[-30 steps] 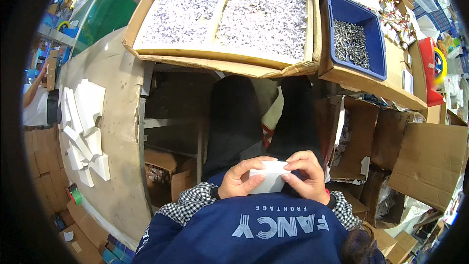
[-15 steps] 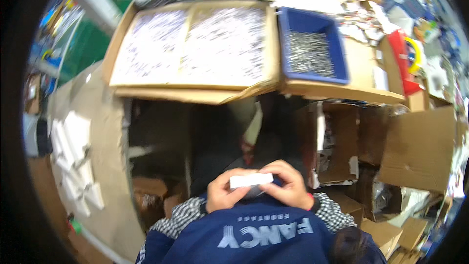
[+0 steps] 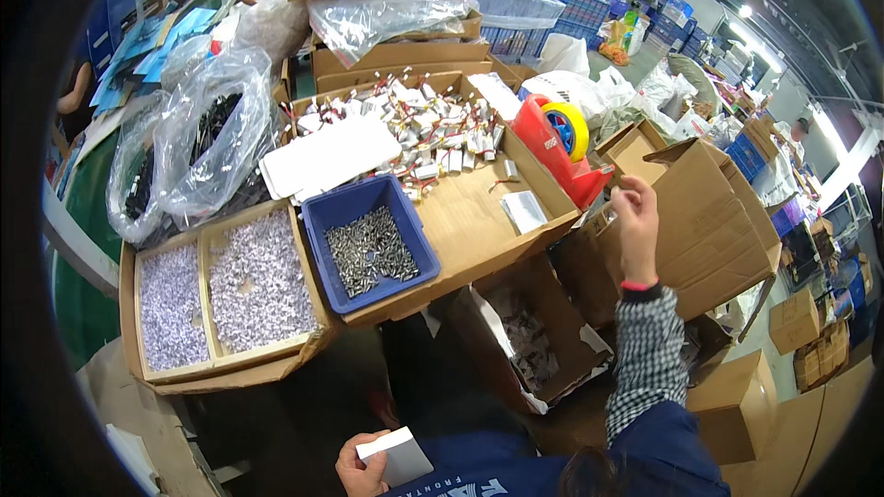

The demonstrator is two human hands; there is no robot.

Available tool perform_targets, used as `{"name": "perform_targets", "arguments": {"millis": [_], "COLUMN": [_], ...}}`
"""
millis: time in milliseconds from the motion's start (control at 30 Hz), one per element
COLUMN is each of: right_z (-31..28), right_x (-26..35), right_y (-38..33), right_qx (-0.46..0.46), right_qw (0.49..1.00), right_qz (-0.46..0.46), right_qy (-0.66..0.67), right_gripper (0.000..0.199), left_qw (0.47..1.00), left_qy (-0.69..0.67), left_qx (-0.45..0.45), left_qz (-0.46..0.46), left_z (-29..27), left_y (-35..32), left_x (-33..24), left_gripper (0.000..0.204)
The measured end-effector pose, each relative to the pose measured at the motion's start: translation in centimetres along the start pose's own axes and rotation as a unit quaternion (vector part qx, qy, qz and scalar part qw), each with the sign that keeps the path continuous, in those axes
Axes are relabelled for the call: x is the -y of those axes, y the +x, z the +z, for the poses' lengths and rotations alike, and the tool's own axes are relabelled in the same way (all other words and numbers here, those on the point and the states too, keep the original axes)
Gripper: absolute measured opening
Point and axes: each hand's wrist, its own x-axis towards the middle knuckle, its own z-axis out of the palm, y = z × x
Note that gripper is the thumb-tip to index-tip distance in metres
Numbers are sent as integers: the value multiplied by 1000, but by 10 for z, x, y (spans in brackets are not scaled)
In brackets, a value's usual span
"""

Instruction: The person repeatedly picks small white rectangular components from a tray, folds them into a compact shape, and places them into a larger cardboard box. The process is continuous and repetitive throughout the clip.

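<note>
My left hand (image 3: 352,468) is closed round a small white box (image 3: 403,456), low in front of my body. My right hand (image 3: 635,228) is raised at the right, its fingers curled together; whether a small thing is between them I cannot make out. Just left of that hand stands a red tape dispenser (image 3: 552,156) with a yellow roll (image 3: 571,120). A white card-like piece (image 3: 523,212) lies in the shallow cardboard tray (image 3: 474,239) below the dispenser.
A blue bin (image 3: 318,221) holds small metal parts. Left of it, a divided tray (image 3: 208,299) holds many tiny white pieces. Silvery parts with red wires (image 3: 442,124) lie heaped behind. Open cardboard boxes (image 3: 704,221) stand at the right, with clear plastic bags (image 3: 212,143) at the left.
Both hands were together on the white box; my right hand has let go and moved up right beside the tape dispenser. The view has swung to the right.
</note>
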Motion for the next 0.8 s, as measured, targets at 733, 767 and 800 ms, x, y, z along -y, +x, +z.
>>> {"name": "perform_targets", "arguments": {"millis": [733,767,800], "right_z": [-3,-2,0], "right_x": [-16,-15,-13], "right_y": [89,88,88], "right_qx": [206,183,192], "right_qw": [949,951,951], "right_qz": [224,231,214], "right_qy": [82,96,117], "right_gripper": [17,16,16], "left_qw": [998,998,999], "left_qy": [-49,-48,-48], "left_qx": [-4,-5,-6], "left_qz": [28,27,25], "left_z": [-4,-4,-4], "left_y": [-1,-2,-2], "left_x": [14,14,13], "left_gripper": [35,34,34]}}
